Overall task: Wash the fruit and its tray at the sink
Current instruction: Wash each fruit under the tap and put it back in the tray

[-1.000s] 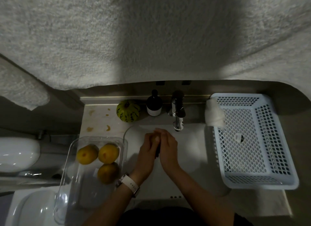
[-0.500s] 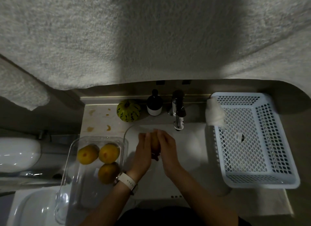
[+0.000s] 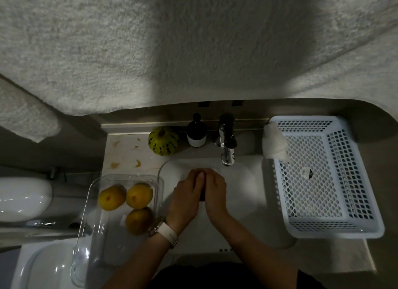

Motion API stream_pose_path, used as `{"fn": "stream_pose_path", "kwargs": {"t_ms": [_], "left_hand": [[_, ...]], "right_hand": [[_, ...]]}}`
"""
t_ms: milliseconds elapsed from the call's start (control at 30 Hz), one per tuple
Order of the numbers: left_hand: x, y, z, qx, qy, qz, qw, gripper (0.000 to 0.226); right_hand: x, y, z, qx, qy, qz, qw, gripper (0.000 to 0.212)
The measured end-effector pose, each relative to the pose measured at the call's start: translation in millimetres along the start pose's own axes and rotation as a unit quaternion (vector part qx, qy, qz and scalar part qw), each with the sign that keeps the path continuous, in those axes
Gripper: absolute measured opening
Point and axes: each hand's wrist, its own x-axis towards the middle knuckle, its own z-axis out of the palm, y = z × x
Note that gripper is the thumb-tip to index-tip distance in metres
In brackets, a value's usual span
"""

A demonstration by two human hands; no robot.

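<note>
In the head view, both hands, the left hand (image 3: 187,194) and right hand (image 3: 215,191), are cupping together over the sink (image 3: 243,181); what they are enclosing I cannot tell. Just left of them, a clear tray (image 3: 90,235) is holding three yellow fruits (image 3: 139,195). To the right, the white basket (image 3: 336,230) is sitting on the bench.

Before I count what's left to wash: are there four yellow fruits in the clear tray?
No, the clear tray holds three yellow fruits, two side by side and one nearer the person.

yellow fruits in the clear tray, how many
3: two side by side at the tray's far end, one nearer the person. Another may be hidden between the hands.
</note>
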Motion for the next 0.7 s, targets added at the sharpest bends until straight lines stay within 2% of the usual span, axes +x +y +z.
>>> {"fn": "stream_pose_path", "kwargs": {"t_ms": [33,67,100,133,167,200,233,300,367,400,433,467,500,533,567,600,667,700], "left_hand": [[0,3,-2,0.012,-0.006,-0.003,1.000,0.034],[0,4,-4,0.042,-0.020,0.001,0.999,0.038],[1,4,-5,0.087,-0.041,0.018,0.995,0.041],[2,1,-5,0.115,-0.053,0.034,0.991,0.042],[2,-1,-5,0.114,-0.053,0.040,0.991,0.041],[0,1,-6,0.078,-0.039,0.041,0.995,0.036],[-1,2,-5,0.047,-0.021,0.042,0.998,0.029],[3,4,1,0.055,-0.013,0.023,0.998,0.020],[10,6,5,0.084,-0.039,-0.040,0.995,0.027],[13,4,4,0.046,-0.068,-0.083,0.993,0.029],[16,4,0,-0.042,-0.100,-0.143,0.984,0.031],[18,7,-3,-0.198,-0.140,-0.214,0.946,0.033],[18,11,-7,-0.321,-0.167,-0.263,0.894,0.037],[19,8,-7,-0.393,-0.148,-0.303,0.855,0.039],[20,9,-7,-0.382,-0.146,-0.297,0.863,0.038],[19,11,-5,-0.306,-0.142,-0.256,0.906,0.035],[19,16,-6,-0.101,-0.119,-0.129,0.979,0.024],[19,14,-3,-0.024,-0.123,-0.061,0.990,0.026]], "right_hand": [[7,-3,-1,0.063,0.014,0.105,0.992,0.029],[13,-7,-3,0.129,0.009,0.225,0.966,0.028],[17,-12,-7,0.195,-0.005,0.330,0.924,0.029],[19,-14,-10,0.221,-0.015,0.385,0.896,0.029],[23,-15,-11,0.214,-0.014,0.399,0.891,0.028],[24,-15,-9,0.162,-0.009,0.377,0.912,0.026],[23,-15,-4,0.083,-0.011,0.319,0.944,0.025],[14,-9,6,-0.081,0.010,0.151,0.985,0.026],[6,-4,9,-0.099,0.021,-0.003,0.995,0.025],[4,-2,6,-0.104,0.020,-0.061,0.992,0.022],[3,-3,3,-0.147,0.004,-0.117,0.982,0.020],[2,-2,-3,-0.218,-0.030,-0.175,0.960,0.021],[5,1,-9,-0.286,-0.068,-0.243,0.925,0.025],[7,5,-15,-0.325,-0.101,-0.279,0.898,0.029],[11,8,-19,-0.334,-0.123,-0.293,0.888,0.031],[12,10,-22,-0.317,-0.125,-0.292,0.894,0.032],[7,10,-20,-0.202,-0.083,-0.240,0.946,0.027],[6,8,-17,-0.117,-0.042,-0.186,0.975,0.025]]}}
